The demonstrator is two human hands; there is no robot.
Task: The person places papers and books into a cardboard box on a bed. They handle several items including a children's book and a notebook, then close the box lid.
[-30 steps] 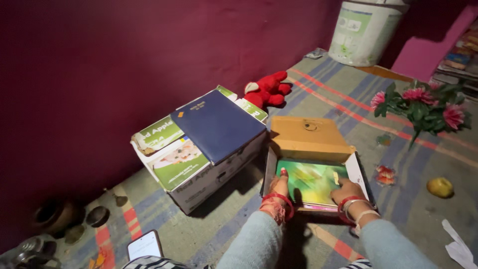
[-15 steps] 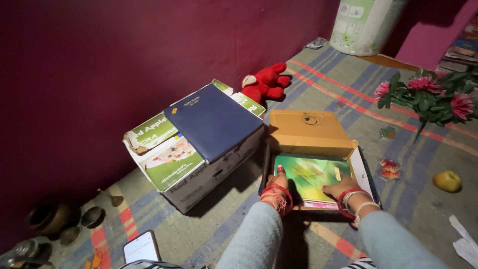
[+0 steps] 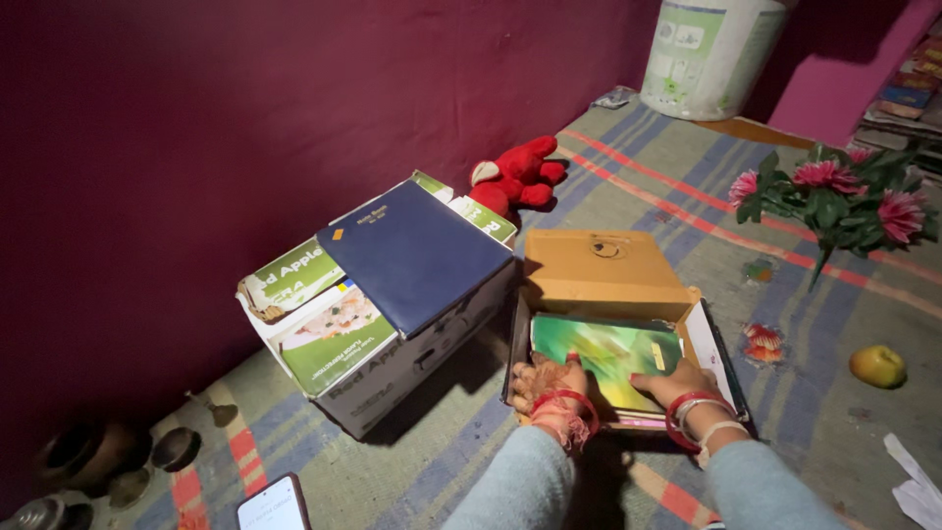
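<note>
A small brown cardboard box point(image 3: 603, 270) lies open on the striped mat, its lid flap folded back. Inside it rests a green, glossy book or booklet point(image 3: 608, 353) on top of other flat items. My left hand point(image 3: 546, 385) grips the near left corner of the green book, fingers curled over its edge. My right hand point(image 3: 677, 383) presses on its near right edge. Both wrists wear red bangles.
A larger white and green carton point(image 3: 343, 344) with a dark blue diary point(image 3: 412, 255) on top stands to the left. A red plush toy point(image 3: 515, 177), pink artificial flowers point(image 3: 844, 191), a yellow fruit point(image 3: 877, 365), a phone point(image 3: 273, 505), a white bucket point(image 3: 711, 54) and small metal pots point(image 3: 88, 461) surround.
Both hands have slid slightly nearer along the green book's lower edge, and the book sits lower in the box. The camera view has shifted a little.
</note>
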